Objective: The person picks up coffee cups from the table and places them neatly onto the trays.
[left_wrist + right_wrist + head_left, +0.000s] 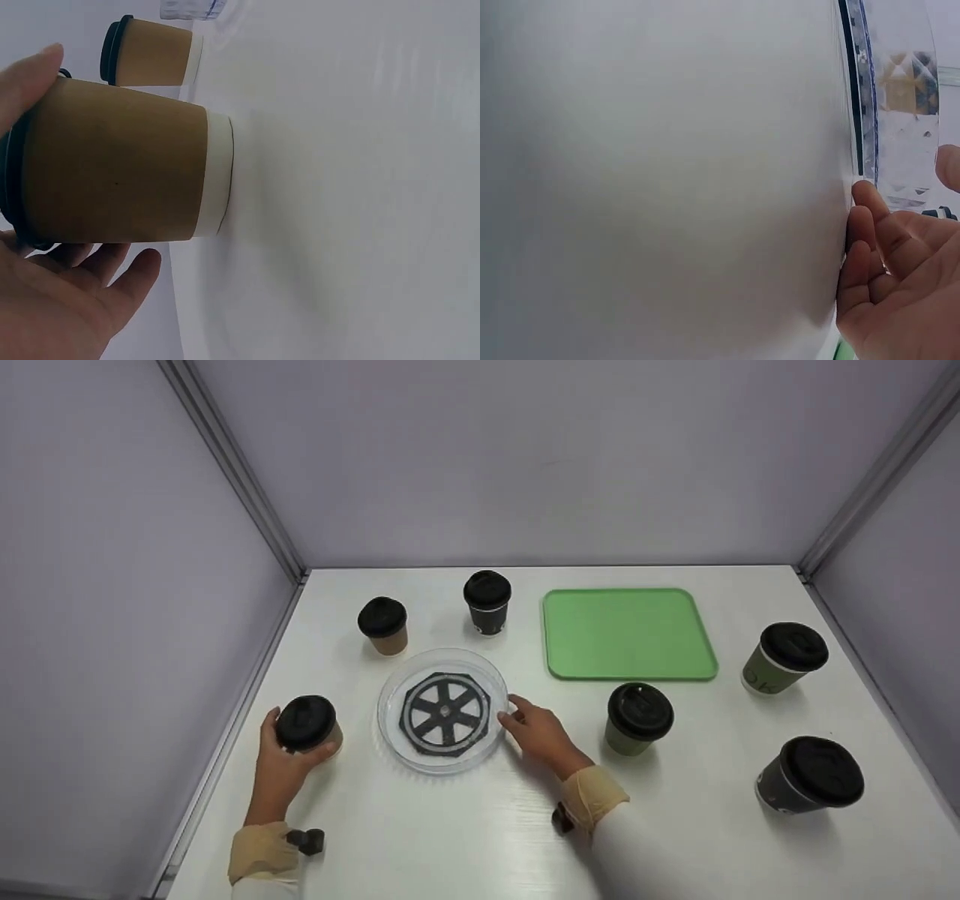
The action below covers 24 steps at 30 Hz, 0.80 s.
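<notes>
My left hand grips a brown paper cup with a black lid at the left of the table. In the left wrist view the thumb lies along one side of the cup and the fingers curl at the other. The cup's white base faces the tabletop. Centrally sits a clear round dish with a black spoked wheel shape in it. My right hand holds the dish's right edge, thumb at the rim and fingers low against the side.
Behind the dish stand a smaller brown cup and a black cup. A green tray lies at the back right. Nearer are green cups and a dark cup. Grey panels surround the white table.
</notes>
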Motion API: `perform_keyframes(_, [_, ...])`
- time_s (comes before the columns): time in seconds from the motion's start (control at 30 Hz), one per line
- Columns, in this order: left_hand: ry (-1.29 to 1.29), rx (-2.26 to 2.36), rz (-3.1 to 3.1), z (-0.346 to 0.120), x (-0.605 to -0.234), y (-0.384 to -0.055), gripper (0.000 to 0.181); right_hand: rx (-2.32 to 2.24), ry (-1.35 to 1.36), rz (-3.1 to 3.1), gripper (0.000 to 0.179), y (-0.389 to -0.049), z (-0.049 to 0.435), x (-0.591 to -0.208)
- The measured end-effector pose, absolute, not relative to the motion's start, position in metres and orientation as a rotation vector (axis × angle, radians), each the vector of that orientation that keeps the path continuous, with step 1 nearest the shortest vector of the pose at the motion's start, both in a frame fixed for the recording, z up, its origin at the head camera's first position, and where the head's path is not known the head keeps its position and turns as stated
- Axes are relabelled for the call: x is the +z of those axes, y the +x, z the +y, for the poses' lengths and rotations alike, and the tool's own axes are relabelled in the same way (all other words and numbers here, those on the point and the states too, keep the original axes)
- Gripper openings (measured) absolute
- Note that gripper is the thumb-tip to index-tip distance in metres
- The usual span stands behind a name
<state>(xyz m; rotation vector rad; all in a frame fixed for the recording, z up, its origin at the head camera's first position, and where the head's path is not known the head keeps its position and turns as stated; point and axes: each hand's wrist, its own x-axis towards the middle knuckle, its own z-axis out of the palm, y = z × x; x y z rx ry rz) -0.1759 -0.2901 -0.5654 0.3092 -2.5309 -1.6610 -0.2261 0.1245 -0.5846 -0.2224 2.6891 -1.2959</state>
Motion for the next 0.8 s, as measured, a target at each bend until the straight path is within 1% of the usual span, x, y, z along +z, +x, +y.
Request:
perform_keyframes(0.23, [0.32, -1.667, -2.458, -0.287, -0.573, -0.179, 0.113, -1.323, -0.219, 2.634, 0.057, -0.226, 0.125, -0.585])
perform_keyframes(0.37, [0.335, -1.636, -2.458, -0.283, -0.571, -0.181, 0.115, -1.286, -0.213, 2.65, 0.058, -0.226, 0.126, -0.585])
perform_keyframes(0.53, [0.321, -1.598, -2.449, -0.278, -0.565, -0.184, 0.117, -1.252, -0.228, 2.665, 0.059, -0.226, 0.126, -0.585])
perform_keyframes(0.8, [0.209, -1.579, -2.425, -0.263, -0.547, -0.192, 0.111, -1.273, -0.213, 2.65, 0.058, -0.226, 0.127, -0.586])
